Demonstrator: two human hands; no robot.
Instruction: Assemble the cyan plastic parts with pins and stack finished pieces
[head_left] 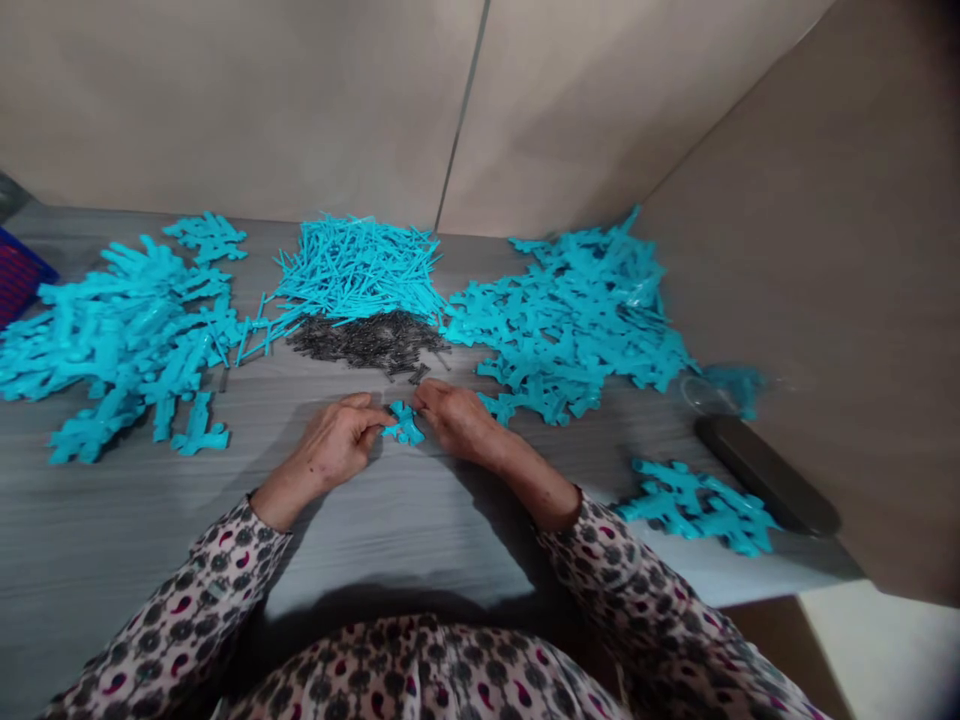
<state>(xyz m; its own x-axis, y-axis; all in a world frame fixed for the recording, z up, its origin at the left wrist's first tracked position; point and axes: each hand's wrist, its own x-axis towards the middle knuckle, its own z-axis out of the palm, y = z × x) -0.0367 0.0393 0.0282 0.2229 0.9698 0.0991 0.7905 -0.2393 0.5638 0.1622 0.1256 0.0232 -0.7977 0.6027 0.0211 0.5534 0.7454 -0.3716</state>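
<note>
Between my hands, just above the table, is a small turquoise plastic piece with an irregular, branching outline. The thumb and fingers of my left hand pinch its left end. On its other side, my right hand is closed with fingertips pressed together near the piece's upper right; whatever they hold is too small to make out. Right beyond my fingers lies a heap of small dark metal parts that look like springs. Behind it is a pile of thin turquoise plastic sticks.
Large heaps of turquoise plastic pieces lie to the left and right. A smaller turquoise group sits at the near right, beside a long dark oval object. A blue and red basket stands far left. Panels bound the table.
</note>
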